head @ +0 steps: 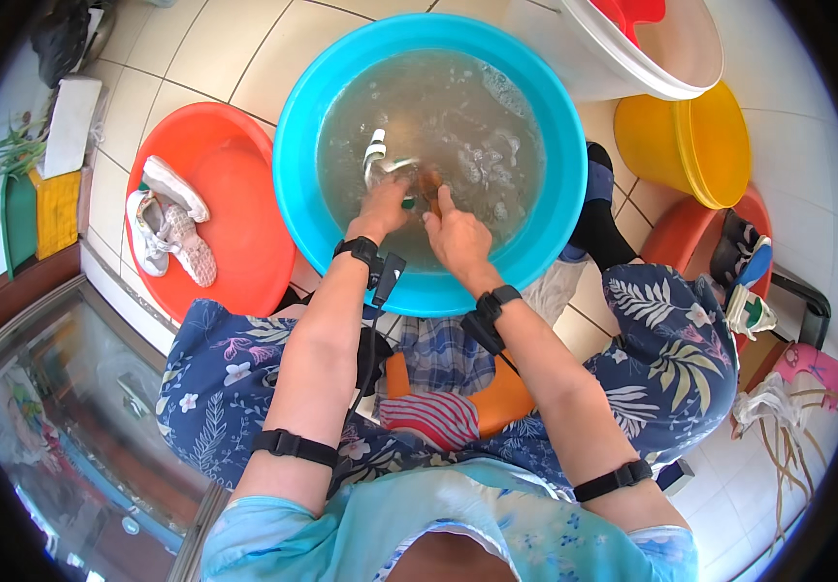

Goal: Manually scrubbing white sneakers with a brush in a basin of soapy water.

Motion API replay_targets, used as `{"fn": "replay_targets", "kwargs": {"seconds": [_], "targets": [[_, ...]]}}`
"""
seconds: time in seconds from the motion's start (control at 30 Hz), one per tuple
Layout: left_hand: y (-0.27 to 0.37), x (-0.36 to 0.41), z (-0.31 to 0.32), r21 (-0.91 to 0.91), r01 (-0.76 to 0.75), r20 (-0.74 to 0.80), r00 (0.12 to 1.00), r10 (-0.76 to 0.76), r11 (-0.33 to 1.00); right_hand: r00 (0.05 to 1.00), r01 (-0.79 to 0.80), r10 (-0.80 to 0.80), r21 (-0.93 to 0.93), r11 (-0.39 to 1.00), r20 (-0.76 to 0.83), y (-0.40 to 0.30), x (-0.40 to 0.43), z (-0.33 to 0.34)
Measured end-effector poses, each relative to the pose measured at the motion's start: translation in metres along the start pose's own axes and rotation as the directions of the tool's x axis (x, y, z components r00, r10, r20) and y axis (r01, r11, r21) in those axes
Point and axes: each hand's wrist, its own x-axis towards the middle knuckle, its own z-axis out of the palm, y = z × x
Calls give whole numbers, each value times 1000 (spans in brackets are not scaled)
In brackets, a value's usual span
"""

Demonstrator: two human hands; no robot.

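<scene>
Before me stands a turquoise plastic basin (301,145) of murky, sudsy water (419,94). My left hand (384,207), at the water's surface left of centre, grips a white shoe with straps (375,149). Most of that shoe is under the cloudy water, so its full shape is hidden. Just to the right, my right hand (459,240) is closed around a brown brush (430,183), its index finger stretched along it. The brush's lower part is submerged beside the shoe, and I cannot tell whether they touch.
Left, an orange-red basin (251,218) holds white sneakers (171,218). A white bucket (644,80) with a red dipper (633,18) stands at upper right, near a yellow bucket (681,145). More footwear (743,247) lies in a red basin (670,225) by my right knee.
</scene>
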Motion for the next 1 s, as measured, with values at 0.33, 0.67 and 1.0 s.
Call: {"fn": "replay_targets", "kwargs": {"seconds": [0.33, 0.67, 1.0], "targets": [[36, -63, -31, -77, -50, -581, 814, -4, 996, 994, -112, 112, 33, 993, -16, 45, -19, -16], [-34, -43, 7, -453, 403, -31, 885, -465, 795, 987, -151, 158, 356, 922, 10, 24, -32, -34], [63, -90, -47, -742, 472, 297, 868, -398, 476, 997, 34, -13, 269, 963, -80, -29, -66, -64]]}}
